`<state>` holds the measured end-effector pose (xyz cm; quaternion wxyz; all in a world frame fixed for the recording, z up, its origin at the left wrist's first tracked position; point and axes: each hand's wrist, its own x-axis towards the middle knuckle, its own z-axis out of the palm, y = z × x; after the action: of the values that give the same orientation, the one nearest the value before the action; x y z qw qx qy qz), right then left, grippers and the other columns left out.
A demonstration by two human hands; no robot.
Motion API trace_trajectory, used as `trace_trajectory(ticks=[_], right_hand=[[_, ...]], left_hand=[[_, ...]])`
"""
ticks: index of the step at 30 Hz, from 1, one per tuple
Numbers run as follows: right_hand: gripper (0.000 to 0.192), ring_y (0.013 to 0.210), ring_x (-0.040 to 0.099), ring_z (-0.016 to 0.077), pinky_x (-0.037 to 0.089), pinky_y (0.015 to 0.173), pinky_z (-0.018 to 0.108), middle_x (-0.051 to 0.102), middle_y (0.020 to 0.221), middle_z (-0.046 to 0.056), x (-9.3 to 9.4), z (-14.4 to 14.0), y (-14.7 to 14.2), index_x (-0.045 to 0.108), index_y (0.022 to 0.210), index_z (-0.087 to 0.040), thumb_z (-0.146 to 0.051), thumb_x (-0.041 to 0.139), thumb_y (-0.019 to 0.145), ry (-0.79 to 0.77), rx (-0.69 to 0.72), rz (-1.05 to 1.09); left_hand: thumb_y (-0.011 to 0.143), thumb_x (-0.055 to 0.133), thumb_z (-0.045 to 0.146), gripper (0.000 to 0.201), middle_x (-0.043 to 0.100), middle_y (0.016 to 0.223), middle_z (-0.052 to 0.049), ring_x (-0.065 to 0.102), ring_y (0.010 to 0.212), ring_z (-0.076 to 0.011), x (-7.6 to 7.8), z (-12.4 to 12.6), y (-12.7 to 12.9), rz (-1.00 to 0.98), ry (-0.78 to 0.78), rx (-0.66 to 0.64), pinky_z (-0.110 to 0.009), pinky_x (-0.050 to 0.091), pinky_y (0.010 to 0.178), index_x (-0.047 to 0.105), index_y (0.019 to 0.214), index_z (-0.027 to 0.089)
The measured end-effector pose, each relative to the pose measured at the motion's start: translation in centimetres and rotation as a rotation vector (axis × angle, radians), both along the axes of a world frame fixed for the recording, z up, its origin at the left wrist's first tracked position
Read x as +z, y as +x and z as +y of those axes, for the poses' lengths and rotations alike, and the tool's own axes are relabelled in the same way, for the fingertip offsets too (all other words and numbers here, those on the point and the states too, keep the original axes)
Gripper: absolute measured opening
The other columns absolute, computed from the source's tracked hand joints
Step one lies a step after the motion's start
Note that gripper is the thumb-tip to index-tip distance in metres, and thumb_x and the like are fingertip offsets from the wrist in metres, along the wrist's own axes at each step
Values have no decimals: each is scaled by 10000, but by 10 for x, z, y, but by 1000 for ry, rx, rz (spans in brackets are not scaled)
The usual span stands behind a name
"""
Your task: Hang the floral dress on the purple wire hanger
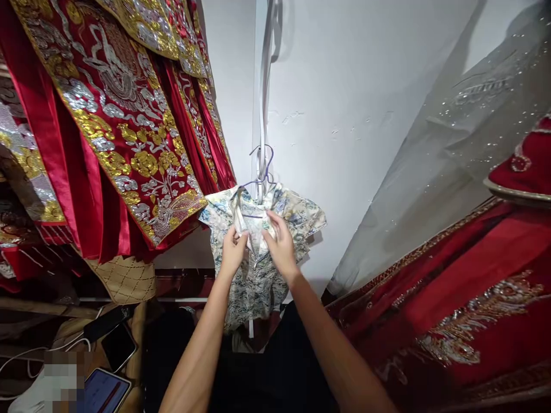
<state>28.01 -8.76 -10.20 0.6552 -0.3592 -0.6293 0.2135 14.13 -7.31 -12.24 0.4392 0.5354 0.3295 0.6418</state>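
A short-sleeved floral shirt (258,287) in white, blue and green hangs in front of me on a purple hanger (270,163). The hanger's hook is at a white vertical strip or pole by the wall. My left hand (233,249) pinches the left edge of the shirt's open collar, fingers closed on the cloth. On the other side of the neckline, my right hand (279,245) grips the collar's right edge between thumb and fingers. Inside the neck opening, part of the hanger's bar shows between my hands.
Red garments with gold and silver embroidery (142,143) hang at the left. A sheer sparkling veil (430,155) and a red beaded garment (465,287) stand at the right. Two phones, one with a lit screen (105,393), and white cables lie on a wooden seat (136,321) at lower left.
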Motion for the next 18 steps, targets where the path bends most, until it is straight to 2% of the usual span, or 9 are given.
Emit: trace_trajectory(ticks=[3,5,7,8,10,14,18], right_hand=[[509,1057,635,246,530,911,398,632,1234,135,-63,-26,-10,556,1227,-206,-469,694,814,-259,-187,327],[421,802,635,211,525,718,340,669,950,88,-99,-41,-19,616,979,-189,-563,677,795,-452,-105,394],[453,645,587,184,465,588,309,648,790,52,-120,-52,-27,617,849,-200,-651,614,805,-580,43,412],[476,600,566,178,438,550,303,641,751,42,-126,-55,-30,617,827,-208,-683,588,806,-608,95,419],[496,542,527,171,397,503,299,619,685,24,-128,-58,-32,605,801,-226,-721,585,782,-607,92,445],[471,485,461,154,327,449,287,555,597,-3,-117,-59,-24,543,713,-237,-698,640,734,-592,18,443],[406,486,457,134,294,445,265,534,603,-23,-106,-69,-17,501,705,-236,-605,666,744,-589,108,401]], left_hand=[[834,710,439,320,624,800,-10,544,679,-127,-6,-20,-11,-9,-28,-16,-223,418,631,613,1007,187],[836,715,432,295,611,779,-1,542,691,-125,-11,-37,-10,-27,-53,-20,-220,417,650,608,959,186],[830,721,446,301,593,746,8,537,677,-125,-14,-55,-5,-47,-101,-26,-217,413,640,603,930,188],[827,723,457,310,585,732,11,534,665,-126,-14,-63,-3,-51,-129,-37,-217,412,631,602,924,189],[823,725,471,318,582,725,12,526,645,-125,-12,-77,1,-50,-166,-87,-218,409,613,606,918,191],[843,715,444,277,580,749,6,502,640,-111,0,-93,-1,-41,-154,-168,-213,409,605,612,884,190],[858,703,414,273,642,863,-24,552,693,-126,10,-103,-7,-147,-150,-182,-236,463,672,644,1016,199]])
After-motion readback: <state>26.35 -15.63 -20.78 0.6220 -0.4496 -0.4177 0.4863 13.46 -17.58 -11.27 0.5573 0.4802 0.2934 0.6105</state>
